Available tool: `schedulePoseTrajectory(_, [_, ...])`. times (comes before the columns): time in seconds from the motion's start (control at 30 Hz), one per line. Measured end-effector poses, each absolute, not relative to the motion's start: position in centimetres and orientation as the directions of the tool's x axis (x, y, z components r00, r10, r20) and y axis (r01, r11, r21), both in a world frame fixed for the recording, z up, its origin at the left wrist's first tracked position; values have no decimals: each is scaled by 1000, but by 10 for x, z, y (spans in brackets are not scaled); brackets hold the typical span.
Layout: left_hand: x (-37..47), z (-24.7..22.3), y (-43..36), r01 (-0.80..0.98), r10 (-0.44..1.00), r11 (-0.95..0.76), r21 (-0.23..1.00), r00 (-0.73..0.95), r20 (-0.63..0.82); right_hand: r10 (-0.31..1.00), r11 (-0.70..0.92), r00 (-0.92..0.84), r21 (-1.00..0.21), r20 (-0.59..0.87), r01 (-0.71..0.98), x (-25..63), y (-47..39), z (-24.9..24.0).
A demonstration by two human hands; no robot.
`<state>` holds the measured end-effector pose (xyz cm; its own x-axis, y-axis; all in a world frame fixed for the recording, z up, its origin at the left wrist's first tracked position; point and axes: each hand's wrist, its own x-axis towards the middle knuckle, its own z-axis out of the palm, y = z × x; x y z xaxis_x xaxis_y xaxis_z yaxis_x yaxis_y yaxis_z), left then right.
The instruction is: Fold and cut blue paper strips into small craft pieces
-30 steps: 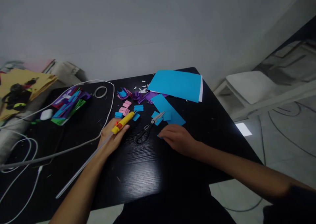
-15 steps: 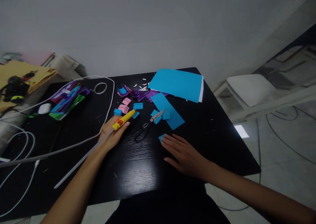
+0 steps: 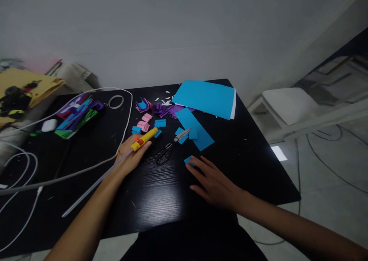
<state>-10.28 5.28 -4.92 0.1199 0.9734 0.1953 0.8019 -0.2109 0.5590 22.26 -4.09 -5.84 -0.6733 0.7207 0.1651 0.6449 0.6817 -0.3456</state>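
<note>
My left hand [image 3: 130,155] is wrapped around a yellow hot glue gun [image 3: 145,139], with a long clear glue stick [image 3: 94,186] jutting from its rear end toward me. Its nozzle points at small folded blue paper pieces [image 3: 160,123]. My right hand [image 3: 214,182] rests on the table with fingers stretched out, the fingertips on a small blue paper piece [image 3: 188,161] they partly cover. Between the hands, black-handled scissors [image 3: 168,149] lie with their blades over blue paper pieces and next to a blue paper strip [image 3: 198,132].
Blue sheets [image 3: 205,98] lie at the back right of the black table [image 3: 161,211]. Pink folded pieces [image 3: 143,123], purple paper [image 3: 175,110] and white scraps lie in the middle. A tape roll [image 3: 115,101], coloured strips [image 3: 77,117] and a white cable [image 3: 86,169] are at left.
My right fingers have shifted slightly, and more of the small blue paper piece shows beneath them. The left hand keeps its hold on the glue gun. The view has moved a little.
</note>
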Motion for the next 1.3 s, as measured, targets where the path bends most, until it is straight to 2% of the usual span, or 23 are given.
schedulePoseTrajectory(0.4, [-97, -45, 51, 782, 972, -210, 587, 104, 209, 700, 711, -663, -344, 263, 614, 222, -41, -62])
schedulePoseTrajectory(0.57, [-97, -46, 52, 762, 965, -231, 605, 101, 242, 707, 704, -665, -340, 243, 624, 219, -40, -59])
schedulePoseTrajectory(0.77, [-99, -50, 54, 744, 945, -295, 599, 136, 296, 724, 690, -653, -273, 224, 671, 212, -44, -60])
schedulePoseTrajectory(1.3, [-98, -51, 55, 733, 929, -342, 588, 170, 329, 778, 628, -595, -267, 202, 731, 203, -51, -61])
